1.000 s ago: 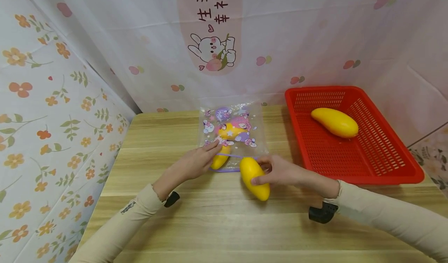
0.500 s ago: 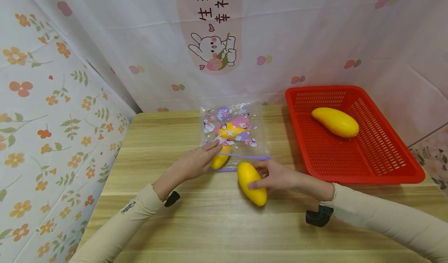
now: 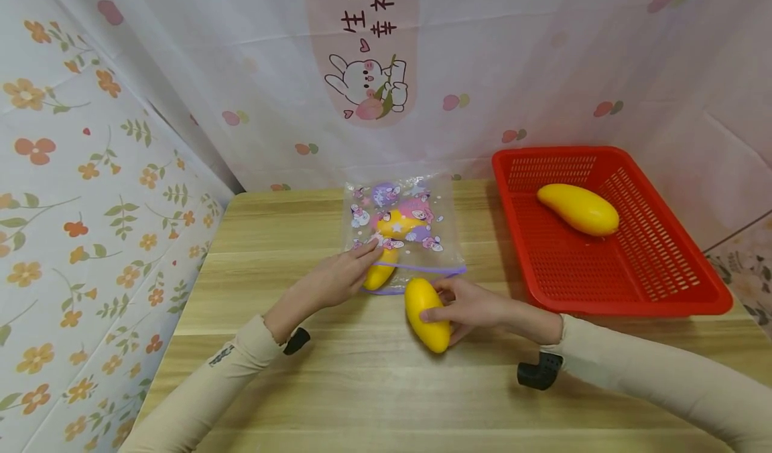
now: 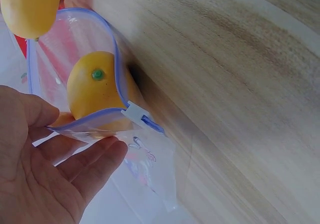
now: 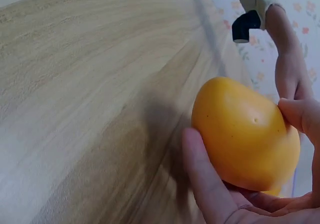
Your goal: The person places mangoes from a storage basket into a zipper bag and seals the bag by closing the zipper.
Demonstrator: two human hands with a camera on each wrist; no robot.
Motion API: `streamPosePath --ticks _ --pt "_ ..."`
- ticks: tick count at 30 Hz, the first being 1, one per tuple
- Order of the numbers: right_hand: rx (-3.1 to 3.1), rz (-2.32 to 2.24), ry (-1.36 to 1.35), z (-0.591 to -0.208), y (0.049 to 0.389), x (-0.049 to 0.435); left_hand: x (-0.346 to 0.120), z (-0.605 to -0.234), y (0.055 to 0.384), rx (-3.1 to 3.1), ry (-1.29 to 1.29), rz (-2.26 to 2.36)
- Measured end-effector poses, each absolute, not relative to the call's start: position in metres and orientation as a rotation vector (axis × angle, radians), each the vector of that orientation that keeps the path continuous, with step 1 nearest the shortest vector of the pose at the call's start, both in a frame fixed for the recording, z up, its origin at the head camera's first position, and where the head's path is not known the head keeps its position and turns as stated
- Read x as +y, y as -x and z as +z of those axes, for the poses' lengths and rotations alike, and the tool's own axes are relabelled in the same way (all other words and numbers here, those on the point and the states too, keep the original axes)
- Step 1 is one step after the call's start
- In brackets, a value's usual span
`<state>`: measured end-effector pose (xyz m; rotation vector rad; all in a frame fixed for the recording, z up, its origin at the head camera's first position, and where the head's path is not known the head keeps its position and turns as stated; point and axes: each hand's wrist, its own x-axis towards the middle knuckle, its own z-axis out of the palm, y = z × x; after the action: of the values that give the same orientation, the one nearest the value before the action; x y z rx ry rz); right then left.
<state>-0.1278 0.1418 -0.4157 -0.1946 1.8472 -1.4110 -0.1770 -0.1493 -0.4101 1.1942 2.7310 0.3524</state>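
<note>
A clear zip bag (image 3: 449,238) with pink and purple cartoon prints lies on the table, its purple-edged mouth facing me. My left hand (image 3: 338,279) pinches the bag's upper edge between thumb and fingers, and the mouth gapes in the left wrist view. One mango (image 4: 95,86) sits just inside the opening, green stem spot outward. Deeper in, another yellow mango (image 3: 401,225) shows through the print. My right hand (image 3: 476,305) grips a third mango (image 3: 427,315) from its right side, close in front of the mouth's right half; thumb and fingers wrap it in the right wrist view (image 5: 245,134).
At the right stands a red plastic basket (image 3: 621,292) with slotted walls, one yellow mango (image 3: 579,210) lying in it. The wooden table (image 3: 374,399) meets a printed white curtain (image 3: 241,51) behind and a floral cloth (image 3: 90,238) at the left.
My right hand has drawn the mango a little left and toward me, and the bag's right mouth corner has come into sight. The left hand stays on the bag's edge.
</note>
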Motion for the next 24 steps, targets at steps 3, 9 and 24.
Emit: streamPosePath --ticks 3,9,24 --pt "1.829 -1.428 0.165 -0.419 0.128 0.14 -0.149 -0.41 0.177 2.725 -1.182 0.347" --pt "1.768 -1.489 0.116 -0.424 0.127 0.135 -0.149 -0.41 0.178 2.729 -1.179 0.336" --pt "1.717 -1.628 -0.004 -0.431 0.126 0.118 -0.149 -0.409 0.178 2.72 -1.165 0.344"
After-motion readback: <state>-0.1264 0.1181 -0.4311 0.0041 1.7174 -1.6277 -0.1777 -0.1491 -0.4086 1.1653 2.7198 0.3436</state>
